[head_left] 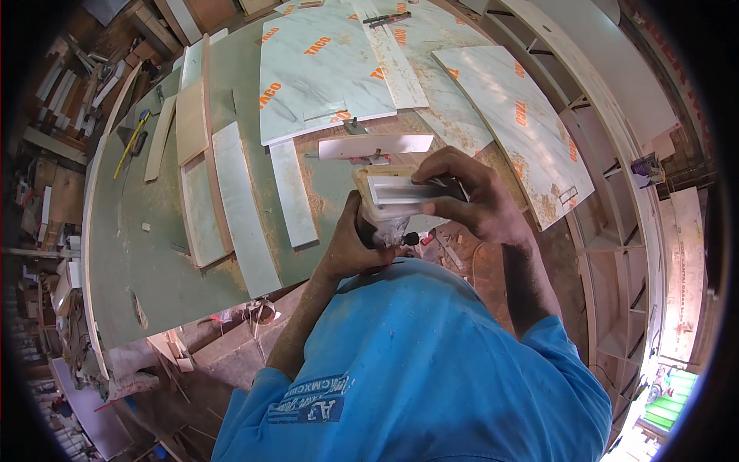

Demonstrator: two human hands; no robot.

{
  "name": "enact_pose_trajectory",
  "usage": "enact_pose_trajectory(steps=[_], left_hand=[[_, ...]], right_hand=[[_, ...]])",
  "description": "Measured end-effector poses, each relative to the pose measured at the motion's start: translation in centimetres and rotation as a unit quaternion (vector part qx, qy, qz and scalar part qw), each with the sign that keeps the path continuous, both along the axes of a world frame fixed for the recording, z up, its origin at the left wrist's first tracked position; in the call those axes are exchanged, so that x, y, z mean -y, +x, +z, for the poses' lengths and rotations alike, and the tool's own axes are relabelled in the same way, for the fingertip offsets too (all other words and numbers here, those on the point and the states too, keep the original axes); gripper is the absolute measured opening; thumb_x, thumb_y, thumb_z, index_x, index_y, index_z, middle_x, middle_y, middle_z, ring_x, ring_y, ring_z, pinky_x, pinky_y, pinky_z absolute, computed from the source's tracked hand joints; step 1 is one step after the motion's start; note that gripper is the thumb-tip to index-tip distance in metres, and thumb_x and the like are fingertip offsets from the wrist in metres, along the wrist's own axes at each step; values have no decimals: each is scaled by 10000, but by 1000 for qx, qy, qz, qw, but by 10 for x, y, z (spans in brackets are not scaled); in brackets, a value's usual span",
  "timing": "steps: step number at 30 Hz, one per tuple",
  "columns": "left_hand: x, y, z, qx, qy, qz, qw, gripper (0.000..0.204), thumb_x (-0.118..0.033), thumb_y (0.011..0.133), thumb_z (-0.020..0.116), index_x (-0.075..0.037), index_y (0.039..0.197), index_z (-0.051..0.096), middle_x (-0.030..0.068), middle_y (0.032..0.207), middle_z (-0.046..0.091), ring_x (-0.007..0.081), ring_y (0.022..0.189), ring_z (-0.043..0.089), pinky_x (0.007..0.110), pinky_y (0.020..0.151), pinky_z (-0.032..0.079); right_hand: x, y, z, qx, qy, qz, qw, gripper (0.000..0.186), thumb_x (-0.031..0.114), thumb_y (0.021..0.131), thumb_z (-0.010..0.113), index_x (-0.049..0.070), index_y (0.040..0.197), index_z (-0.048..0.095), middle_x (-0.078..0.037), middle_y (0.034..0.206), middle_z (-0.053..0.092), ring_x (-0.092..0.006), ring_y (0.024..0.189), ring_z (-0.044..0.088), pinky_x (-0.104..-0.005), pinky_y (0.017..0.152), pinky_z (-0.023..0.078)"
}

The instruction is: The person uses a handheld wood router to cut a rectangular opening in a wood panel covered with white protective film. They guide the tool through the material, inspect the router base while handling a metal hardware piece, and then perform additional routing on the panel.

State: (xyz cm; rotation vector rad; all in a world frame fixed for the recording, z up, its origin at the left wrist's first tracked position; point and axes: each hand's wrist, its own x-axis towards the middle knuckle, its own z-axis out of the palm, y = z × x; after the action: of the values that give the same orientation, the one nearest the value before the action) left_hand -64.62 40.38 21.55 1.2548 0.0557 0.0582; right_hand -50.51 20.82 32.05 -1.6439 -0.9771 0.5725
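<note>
From where I stood, the compact handheld power tool [384, 231], apparently a trim router, was held just above the near edge of the green workbench [169, 262], in front of the wearer's blue shirt [439, 362]. Its pale, yellowish base [368, 202] faced upward.

Left hand [348, 250]: this hand supported the body from the left and below. The thumb lay along the near side; the other fingers were mostly hidden, so their spread could not be told.

Right hand [483, 202]: the thumb and forefinger pinched a short grey piece with a white edge [396, 191] from its near and far sides, over the base. The remaining fingers were curled. Whether the piece touched the base could not be confirmed.

Handling (judged): the tool was likely rigid and dense, the body being the secure hold; the base rim was probably more easily chipped. The grey piece looked light, stiff and smooth, best gripped across its long sides; dust might have made it slip.

Surroundings: a narrow white board [375, 146] lay just beyond the tool. Farther off were a marble-patterned panel [308, 73], sawdust and black-handled pliers [387, 18].
</note>
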Motion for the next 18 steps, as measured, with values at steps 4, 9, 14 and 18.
enact_pose_trajectory(steps=[4, 9, 14, 18], left_hand=[[-2, 1, -10, -3, 44, 9, 999, 954, -109, 648, 914, -4, 1416, 359, 182, 1314, 584, 278, 1239, 614, 419, 1038, 533], [-1, -3, -10, -17, 66, 37, 997, 955, -132, 637, 921, -16, 1409, 371, 171, 1288, 603, 278, 1206, 629, 417, 1020, 531], [-1, -2, -10, -32, 78, 38, 996, 960, -117, 618, 911, -21, 1408, 372, 166, 1280, 606, 273, 1188, 631, 409, 1015, 529], [1, -2, -15, -33, 69, 44, 996, 952, -99, 597, 893, -34, 1399, 384, 158, 1270, 611, 272, 1186, 624, 415, 1028, 514]], right_hand=[[-8, 9, -6, 22, 16, 10, 1000, 393, 118, 843, 829, 9, 1196, 693, -98, 1140, 657, -202, 1086, 642, -349, 945, 509], [-12, 14, -9, 27, 3, 31, 999, 384, 129, 846, 834, 15, 1193, 717, -102, 1156, 661, -212, 1084, 642, -356, 940, 508], [-16, 12, -6, 43, 1, 30, 999, 437, 165, 849, 840, 14, 1239, 712, -98, 1147, 663, -213, 1081, 637, -358, 921, 508], [-15, 20, -2, 88, -34, 70, 993, 476, 172, 865, 828, 48, 1310, 710, -96, 1136, 664, -214, 1066, 634, -360, 907, 514]])
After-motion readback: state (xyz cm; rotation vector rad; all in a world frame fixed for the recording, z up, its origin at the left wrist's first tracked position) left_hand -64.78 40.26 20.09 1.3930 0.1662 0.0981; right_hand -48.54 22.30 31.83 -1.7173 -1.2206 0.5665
